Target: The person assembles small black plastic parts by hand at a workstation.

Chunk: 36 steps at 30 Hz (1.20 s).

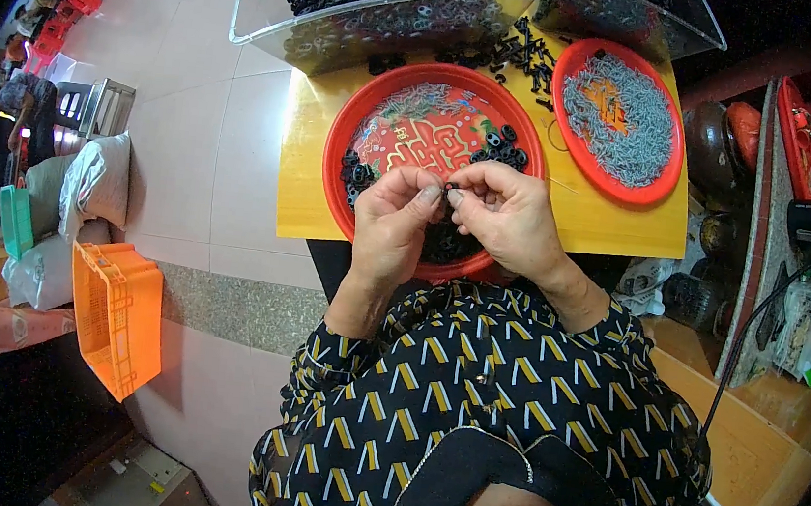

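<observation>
My left hand and my right hand meet over a red round tray. Between their closed fingertips is a small black plastic part; its exact shape is mostly hidden by the fingers. In the tray, loose grey screws lie toward the far side. Black plastic pieces with holes sit in piles at the left and right edges, and more dark pieces lie below my hands. To the right, a second red tray holds many grey screws.
Clear plastic bins full of black parts stand at the back of the yellow table. Short black pieces lie loose between the bins and trays. An orange basket and sacks are on the floor at left.
</observation>
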Tool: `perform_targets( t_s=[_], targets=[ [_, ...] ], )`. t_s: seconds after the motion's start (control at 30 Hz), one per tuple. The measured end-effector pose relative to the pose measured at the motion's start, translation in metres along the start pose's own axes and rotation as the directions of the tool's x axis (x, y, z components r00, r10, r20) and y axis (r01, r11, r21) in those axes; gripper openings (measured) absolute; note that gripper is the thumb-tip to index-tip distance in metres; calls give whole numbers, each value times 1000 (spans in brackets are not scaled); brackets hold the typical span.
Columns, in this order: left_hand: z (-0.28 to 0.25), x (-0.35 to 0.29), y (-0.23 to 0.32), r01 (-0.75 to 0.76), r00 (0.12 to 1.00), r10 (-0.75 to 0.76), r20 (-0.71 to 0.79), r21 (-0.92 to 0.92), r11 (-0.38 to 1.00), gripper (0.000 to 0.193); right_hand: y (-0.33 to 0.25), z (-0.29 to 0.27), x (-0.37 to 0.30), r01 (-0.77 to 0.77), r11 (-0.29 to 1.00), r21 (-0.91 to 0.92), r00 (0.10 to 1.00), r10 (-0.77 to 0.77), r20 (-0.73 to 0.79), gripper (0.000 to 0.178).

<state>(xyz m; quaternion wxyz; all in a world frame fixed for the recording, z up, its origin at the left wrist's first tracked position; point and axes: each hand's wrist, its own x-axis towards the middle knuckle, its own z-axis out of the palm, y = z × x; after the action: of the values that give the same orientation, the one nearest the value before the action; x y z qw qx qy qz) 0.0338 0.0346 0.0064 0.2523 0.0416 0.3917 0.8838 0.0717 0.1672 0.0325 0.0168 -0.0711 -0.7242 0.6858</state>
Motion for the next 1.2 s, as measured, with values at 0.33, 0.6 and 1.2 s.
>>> perform_targets(
  t_s=[0.33, 0.6, 1.2],
  targets=[
    [0, 1, -3, -46, 999, 49, -22, 112, 993, 7, 0, -2, 0, -19, 1000, 6, 1000, 19, 14, 11],
    [3, 6, -12, -51, 997, 63, -54, 208, 977, 7, 1, -5, 4, -61, 997, 37, 998, 61, 3, 11],
    [-41, 15, 39, -97, 901, 307, 307, 831, -547, 10, 14, -21, 4, -126, 983, 132, 992, 126, 6, 12]
  ],
)
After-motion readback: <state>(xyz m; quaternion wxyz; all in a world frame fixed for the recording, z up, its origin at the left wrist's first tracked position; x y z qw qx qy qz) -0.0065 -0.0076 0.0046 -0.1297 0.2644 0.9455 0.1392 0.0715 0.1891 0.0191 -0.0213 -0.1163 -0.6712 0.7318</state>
